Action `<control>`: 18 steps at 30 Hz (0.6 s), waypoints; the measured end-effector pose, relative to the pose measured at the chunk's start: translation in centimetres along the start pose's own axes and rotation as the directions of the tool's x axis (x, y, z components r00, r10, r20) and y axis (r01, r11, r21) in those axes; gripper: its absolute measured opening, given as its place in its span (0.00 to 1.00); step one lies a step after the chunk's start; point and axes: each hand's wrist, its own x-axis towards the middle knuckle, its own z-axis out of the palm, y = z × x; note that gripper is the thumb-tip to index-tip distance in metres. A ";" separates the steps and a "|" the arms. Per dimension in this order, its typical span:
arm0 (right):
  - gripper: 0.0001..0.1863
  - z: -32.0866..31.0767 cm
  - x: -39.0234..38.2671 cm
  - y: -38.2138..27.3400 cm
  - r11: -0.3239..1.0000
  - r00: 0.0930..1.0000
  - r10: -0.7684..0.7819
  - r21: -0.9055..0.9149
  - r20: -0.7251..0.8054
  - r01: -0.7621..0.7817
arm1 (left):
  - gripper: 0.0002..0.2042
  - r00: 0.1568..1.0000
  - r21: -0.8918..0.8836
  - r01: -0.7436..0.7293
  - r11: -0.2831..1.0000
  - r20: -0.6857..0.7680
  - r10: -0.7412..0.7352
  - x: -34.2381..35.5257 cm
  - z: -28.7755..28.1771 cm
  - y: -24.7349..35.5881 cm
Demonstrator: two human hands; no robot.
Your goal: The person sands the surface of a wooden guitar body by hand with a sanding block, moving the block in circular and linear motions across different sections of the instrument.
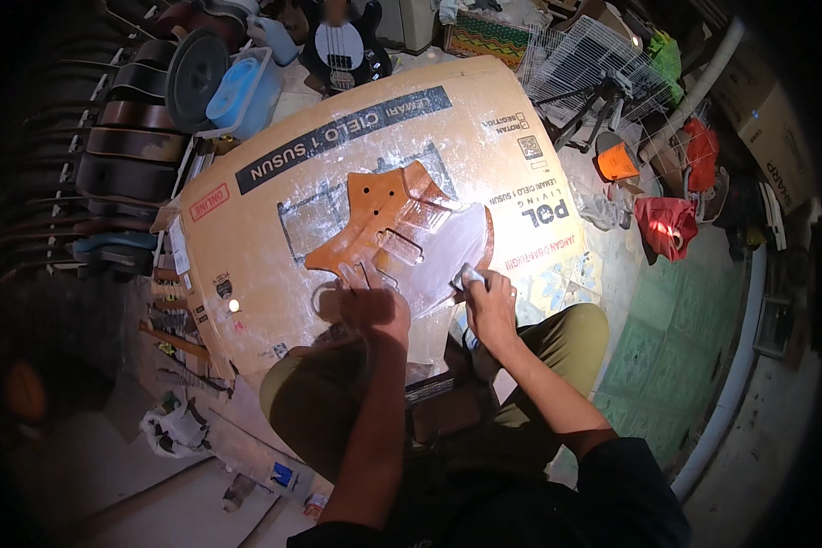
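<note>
An orange-brown electric guitar body lies flat, with screw holes and a routed cavity. Pale, dusty white covers the part of its face nearest my right hand. My right hand is closed on a small dark sanding block, which touches the body's near right edge. My left hand rests on the body's near left edge, fingers stretched out and holding nothing. Beneath the body is a flattened cardboard sheet streaked with white dust.
Several guitars stand in a row at the left. A black guitar, a blue plastic tub and a wire rack sit beyond the cardboard. An orange container and a red bag lie at the right.
</note>
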 end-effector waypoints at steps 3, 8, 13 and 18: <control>0.21 -1.0 2.8 1.6 0.998 0.999 -0.033 -0.051 -0.020 0.032 | 0.35 0.999 0.020 -0.036 0.999 0.019 0.036 -0.1 1.1 -0.4; 0.23 0.8 1.3 1.2 0.997 0.994 0.067 -0.025 -0.089 -0.069 | 0.36 0.984 0.130 -0.162 0.978 -0.052 0.170 0.2 2.3 -1.2; 0.22 -1.5 3.7 2.5 0.996 0.998 0.048 -0.072 -0.042 -0.051 | 0.35 0.988 0.072 -0.152 0.986 -0.013 0.154 -0.3 1.9 -1.0; 0.22 -0.3 0.2 1.1 1.000 1.000 0.015 -0.023 -0.017 -0.015 | 0.33 0.990 0.010 -0.056 0.998 -0.132 0.056 -0.3 1.1 -0.1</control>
